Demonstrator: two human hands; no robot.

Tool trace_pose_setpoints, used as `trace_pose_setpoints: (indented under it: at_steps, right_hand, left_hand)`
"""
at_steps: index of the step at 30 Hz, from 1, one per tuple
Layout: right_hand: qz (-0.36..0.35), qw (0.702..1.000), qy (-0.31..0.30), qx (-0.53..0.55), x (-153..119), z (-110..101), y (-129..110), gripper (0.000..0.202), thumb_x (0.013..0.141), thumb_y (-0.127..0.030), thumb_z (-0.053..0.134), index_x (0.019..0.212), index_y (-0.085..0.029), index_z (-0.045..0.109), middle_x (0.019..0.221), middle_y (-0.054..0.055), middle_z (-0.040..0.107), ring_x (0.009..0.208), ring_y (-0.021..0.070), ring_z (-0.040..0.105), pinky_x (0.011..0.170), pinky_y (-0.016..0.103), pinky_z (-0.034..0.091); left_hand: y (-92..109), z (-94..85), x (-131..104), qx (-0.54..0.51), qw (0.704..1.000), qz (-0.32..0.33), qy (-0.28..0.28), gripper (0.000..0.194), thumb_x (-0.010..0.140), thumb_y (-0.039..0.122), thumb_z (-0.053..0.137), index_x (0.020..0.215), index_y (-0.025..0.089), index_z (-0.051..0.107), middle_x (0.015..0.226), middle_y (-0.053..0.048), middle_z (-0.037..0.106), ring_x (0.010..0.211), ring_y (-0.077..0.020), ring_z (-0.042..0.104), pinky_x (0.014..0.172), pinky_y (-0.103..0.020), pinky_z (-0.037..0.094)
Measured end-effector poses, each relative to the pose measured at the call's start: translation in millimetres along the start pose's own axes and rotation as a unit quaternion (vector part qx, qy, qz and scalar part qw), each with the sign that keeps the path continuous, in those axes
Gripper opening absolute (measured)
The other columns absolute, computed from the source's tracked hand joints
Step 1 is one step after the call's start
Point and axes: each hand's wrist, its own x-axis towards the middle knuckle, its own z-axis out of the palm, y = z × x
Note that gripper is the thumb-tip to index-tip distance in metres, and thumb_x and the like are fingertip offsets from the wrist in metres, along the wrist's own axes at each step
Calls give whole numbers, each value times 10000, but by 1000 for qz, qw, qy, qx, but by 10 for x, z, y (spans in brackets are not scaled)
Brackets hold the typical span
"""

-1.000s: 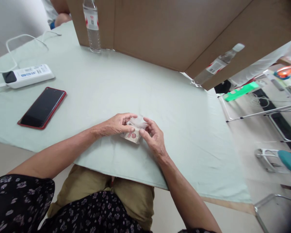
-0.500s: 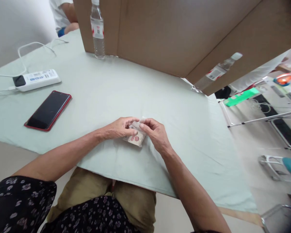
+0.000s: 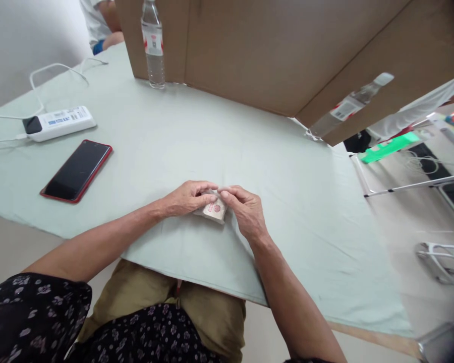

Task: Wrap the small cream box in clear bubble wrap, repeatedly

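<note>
A small cream packet with red print (image 3: 215, 209), in what looks like a thin clear wrapper, rests at the front of the table between my hands. My left hand (image 3: 191, 197) grips it from the left, thumb over the top face and fingers round the far edge. On the other side, my right hand (image 3: 245, 205) has thumb and index finger pinched together at the packet's far right corner. The fingertips of both hands almost meet there. What exactly the right pinch holds is too small to make out; the packet's far edge is hidden by fingers.
A phone in a red case (image 3: 76, 171) and a white power strip (image 3: 62, 123) with cables lie on the left. Behind stands a cardboard partition (image 3: 242, 60), with one water bottle (image 3: 153, 50) upright and another bottle (image 3: 346, 111) at the right. A person's arm (image 3: 111, 20) shows at the back left.
The translucent flap that stood up between my fingertips no longer shows. My left thumb has slid a little further over the packet, and the view has shifted slightly.
</note>
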Motion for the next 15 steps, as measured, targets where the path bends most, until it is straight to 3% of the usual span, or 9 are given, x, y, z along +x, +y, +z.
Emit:
trace_pose_setpoints:
  at_steps: [6, 11, 15]
  right_hand:
    - [-40, 997, 10, -61, -26, 11, 21, 167, 839, -431, 745, 859, -282, 820, 950, 36, 750, 924, 206, 678, 843, 368, 541]
    - [-92, 988, 6, -123, -58, -7, 53, 150, 879, -398, 710, 912, -302, 820, 990, 37, 741, 964, 206, 682, 895, 387, 550]
    - [-176, 952, -5, -251, -87, -62, 66, 173, 936, -345, 643, 996, -310, 802, 1059, 41, 748, 1012, 218, 687, 934, 418, 521]
  left_hand:
    - [16, 77, -12, 68, 995, 20, 73, 442, 942, 508, 502, 1065, 151, 731, 886, -38, 720, 791, -168, 629, 715, -267, 479]
    - [15, 133, -24, 81, 991, 37, 98, 435, 954, 477, 469, 917, 127, 724, 673, 3, 591, 623, -123, 499, 582, -236, 384]
    - [25, 149, -37, 84, 990, 45, 106, 408, 959, 450, 467, 877, 131, 708, 681, 4, 596, 624, -118, 498, 586, -230, 383]
